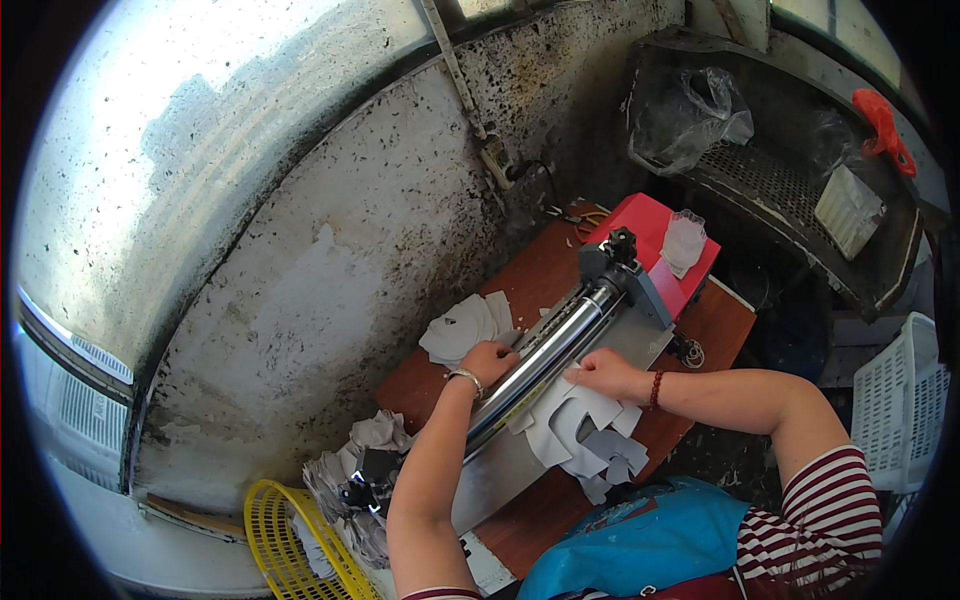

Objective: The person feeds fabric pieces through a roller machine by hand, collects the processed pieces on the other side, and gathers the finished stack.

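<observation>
A bench-top roller machine (560, 340) with a long chrome roller and a red end housing lies slantwise across a brown board. My left hand (490, 362), a bracelet at its wrist, is on the far side of the roller. Its fingers are curled down at the edge of a pile of white cut pieces (465, 328); what they hold is hidden. My right hand (610, 377), with a dark bead bracelet, is on the near side. Thumb and finger pinch a flat white cut piece (590, 400) close to the roller. More curved white and grey pieces (610, 455) overlap below it.
A yellow plastic basket (262, 520) and heaped pale pieces (340, 480) stand at the lower left. A stained wall (290, 300) rises behind the board. At right are a dark metal shelf (760, 190) with plastic bags and a white crate (890, 400). A blue apron covers my lap.
</observation>
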`<action>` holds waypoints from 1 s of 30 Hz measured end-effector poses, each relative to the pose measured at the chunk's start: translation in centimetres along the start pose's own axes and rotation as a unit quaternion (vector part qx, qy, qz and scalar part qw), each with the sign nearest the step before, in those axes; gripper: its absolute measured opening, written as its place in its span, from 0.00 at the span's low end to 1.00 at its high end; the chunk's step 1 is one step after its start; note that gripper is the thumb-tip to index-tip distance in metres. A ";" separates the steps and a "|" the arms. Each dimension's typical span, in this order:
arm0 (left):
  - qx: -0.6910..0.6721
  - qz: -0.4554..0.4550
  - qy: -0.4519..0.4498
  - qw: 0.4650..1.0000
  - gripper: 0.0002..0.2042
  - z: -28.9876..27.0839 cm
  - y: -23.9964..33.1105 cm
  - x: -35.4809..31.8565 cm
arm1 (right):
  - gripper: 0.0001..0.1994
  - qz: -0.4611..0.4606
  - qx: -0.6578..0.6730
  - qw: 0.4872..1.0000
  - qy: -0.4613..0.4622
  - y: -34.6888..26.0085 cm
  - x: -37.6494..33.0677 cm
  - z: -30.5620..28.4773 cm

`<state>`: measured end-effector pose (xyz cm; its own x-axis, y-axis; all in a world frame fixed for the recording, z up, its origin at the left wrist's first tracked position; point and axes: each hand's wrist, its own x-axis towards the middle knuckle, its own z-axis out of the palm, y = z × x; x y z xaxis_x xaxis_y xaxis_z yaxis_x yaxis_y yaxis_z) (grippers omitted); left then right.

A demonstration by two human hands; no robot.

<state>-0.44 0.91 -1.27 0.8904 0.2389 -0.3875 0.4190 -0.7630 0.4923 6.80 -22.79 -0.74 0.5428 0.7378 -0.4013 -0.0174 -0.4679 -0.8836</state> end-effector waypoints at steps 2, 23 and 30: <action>-0.053 0.005 0.079 0.996 0.10 0.0 -0.4 -0.1 | 0.14 -0.006 -0.025 1.000 -0.013 -0.5 -1.0 -0.4; -0.147 0.099 0.370 0.912 0.11 -3.1 -2.2 -1.2 | 0.12 -0.113 -0.121 0.984 -0.062 -0.3 -2.5 -1.3; -0.192 0.138 0.344 0.909 0.08 -3.8 -1.2 -2.4 | 0.14 -0.225 -0.109 0.962 -0.107 -4.6 -2.0 -1.4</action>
<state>-2.36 3.55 2.06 0.8156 0.4908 0.3064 0.0771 -0.6171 0.7831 6.94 -22.80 4.52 0.2689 0.9618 -0.0518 0.3674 -0.1521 -0.9175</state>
